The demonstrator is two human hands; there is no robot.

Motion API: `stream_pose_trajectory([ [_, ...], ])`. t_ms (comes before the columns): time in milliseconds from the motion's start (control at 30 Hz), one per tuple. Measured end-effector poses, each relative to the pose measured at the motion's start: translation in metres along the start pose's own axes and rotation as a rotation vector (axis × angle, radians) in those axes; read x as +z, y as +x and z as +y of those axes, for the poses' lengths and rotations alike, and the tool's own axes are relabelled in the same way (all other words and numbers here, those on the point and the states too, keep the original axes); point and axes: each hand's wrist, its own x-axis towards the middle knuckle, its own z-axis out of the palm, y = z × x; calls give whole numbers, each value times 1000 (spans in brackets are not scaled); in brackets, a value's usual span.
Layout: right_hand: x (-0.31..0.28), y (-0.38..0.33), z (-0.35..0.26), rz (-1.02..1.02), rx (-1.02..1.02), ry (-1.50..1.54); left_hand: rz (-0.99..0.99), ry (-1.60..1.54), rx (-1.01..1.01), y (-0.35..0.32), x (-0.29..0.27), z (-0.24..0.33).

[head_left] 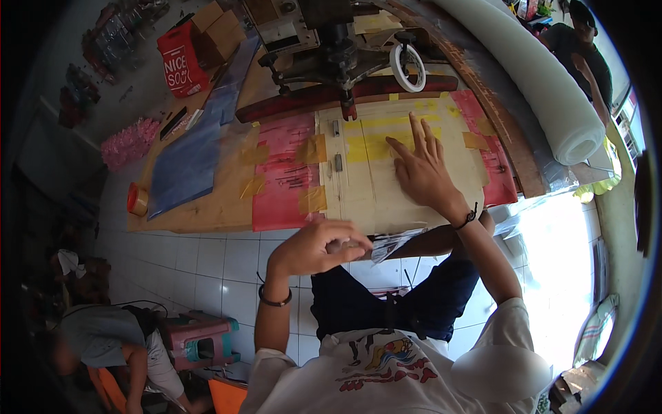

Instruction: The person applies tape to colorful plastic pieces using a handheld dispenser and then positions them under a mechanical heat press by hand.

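Observation:
My right hand (426, 172) lies on the cream work board (358, 193) with its fingers spread, touching the yellow tape (369, 148) and the sheet surface around it. Just off the board's front edge is my left hand (317, 247), its fingers curled and its thumb and forefinger close together. A crumpled clear plastic sheet (392, 244) hangs over that edge, meeting the left fingertips, which seem to pinch its corner. Red sheets (284, 172) fixed with brown tape flank the board. Two small metal pieces (338, 163) sit near its left side.
A dark press machine (338, 58) with a white ring (407, 67) stands over the board's far side. Blue plastic sheets (186, 169) and a tape roll (137, 199) lie left; a white foam roll (531, 83) lies right. Other people are at lower left and upper right.

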Motion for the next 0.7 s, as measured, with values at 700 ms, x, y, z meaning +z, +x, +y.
stream_pose_trajectory([
  [700, 18, 91, 33, -384, -322, 211, 266, 714, 335, 102, -89, -103],
])
